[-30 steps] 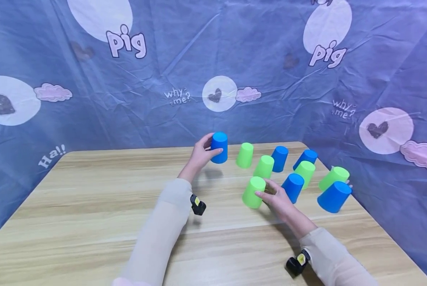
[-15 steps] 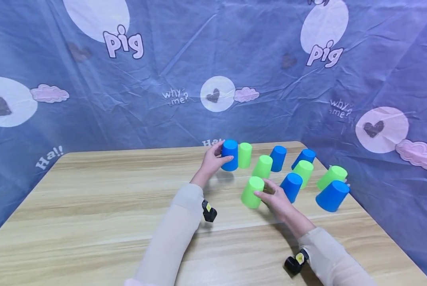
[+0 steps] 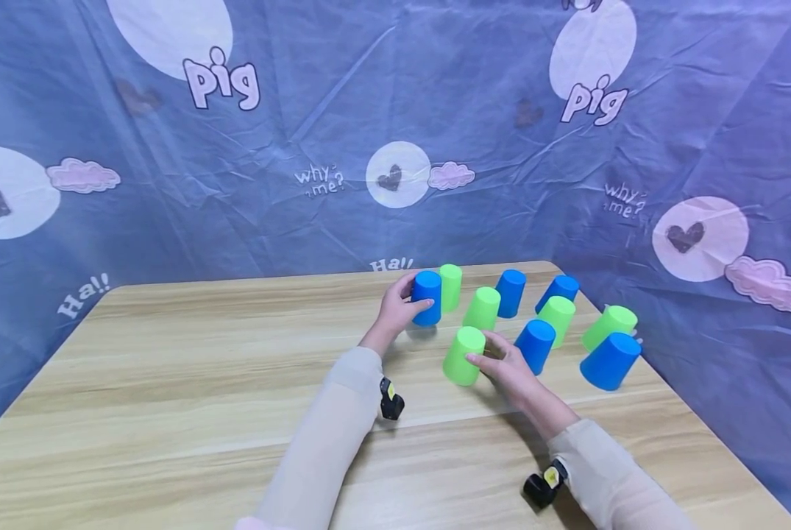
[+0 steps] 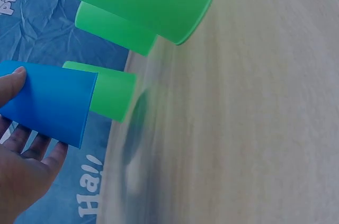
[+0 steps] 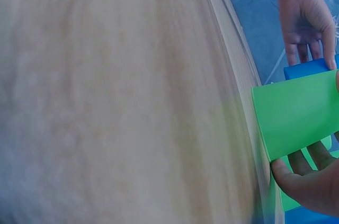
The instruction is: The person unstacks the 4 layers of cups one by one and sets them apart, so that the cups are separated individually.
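Note:
My left hand (image 3: 395,308) grips an upside-down blue cup (image 3: 427,300) between thumb and fingers. In the left wrist view, this blue cup (image 4: 50,102) hangs a little above the table, its shadow on the wood. A green cup (image 3: 450,288) stands just behind it, to the right. Nearer the front, my right hand (image 3: 511,372) holds another upside-down green cup (image 3: 463,357) from its right side. The right wrist view shows fingers curled under that green cup (image 5: 296,115); whether its rim touches the table is hard to tell. A third green cup (image 3: 483,309) stands behind it.
More upside-down cups fill the table's right side: a blue cup (image 3: 536,346) beside my right hand, a green cup (image 3: 557,322), two blue cups at the back, and a green cup (image 3: 608,329) with a blue cup (image 3: 610,362) near the right edge. Patterned cloth (image 3: 269,206) hangs behind the wooden table (image 3: 190,383).
My left hand has carried the blue cup rightward and down, closer to the back green cup. The right hand stays on its green cup; the head view has turned slightly.

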`<state>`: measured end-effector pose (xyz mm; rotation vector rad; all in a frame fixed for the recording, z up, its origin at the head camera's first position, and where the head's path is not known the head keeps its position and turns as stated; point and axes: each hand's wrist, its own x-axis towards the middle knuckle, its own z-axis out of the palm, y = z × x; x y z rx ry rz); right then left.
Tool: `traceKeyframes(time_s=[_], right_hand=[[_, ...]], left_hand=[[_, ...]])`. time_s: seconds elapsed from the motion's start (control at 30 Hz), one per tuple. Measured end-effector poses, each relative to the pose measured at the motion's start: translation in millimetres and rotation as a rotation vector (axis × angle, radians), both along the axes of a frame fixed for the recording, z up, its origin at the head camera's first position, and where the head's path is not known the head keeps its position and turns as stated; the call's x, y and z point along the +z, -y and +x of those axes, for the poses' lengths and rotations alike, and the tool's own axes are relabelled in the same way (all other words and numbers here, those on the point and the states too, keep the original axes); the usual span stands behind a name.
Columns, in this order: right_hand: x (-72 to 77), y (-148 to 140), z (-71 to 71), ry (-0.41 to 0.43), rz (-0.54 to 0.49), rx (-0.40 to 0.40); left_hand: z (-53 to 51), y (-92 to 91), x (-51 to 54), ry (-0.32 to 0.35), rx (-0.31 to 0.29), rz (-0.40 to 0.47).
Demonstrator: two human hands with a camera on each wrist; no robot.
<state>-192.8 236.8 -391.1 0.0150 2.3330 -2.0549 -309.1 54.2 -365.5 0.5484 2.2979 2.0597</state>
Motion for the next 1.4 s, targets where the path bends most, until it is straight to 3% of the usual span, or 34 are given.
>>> traceKeyframes(time_s=[0.43,0.73,1.4], right_hand=[[0.7,1.7,0.4,-0.002,-0.002,0.0],[0.7,1.1,0.8,0.005,-0.015,0.01],[-3.0,0.5,-3.2,0.006,-0.058,0.004]], left_hand=[[-10.7,9.9,-20.0,-0.006,0.074,0.002],[-10.1,14.6,-26.8,0.039,0.108,-0.024],[-15.0,12.5,-38.2,0.042,0.12,-0.027]])
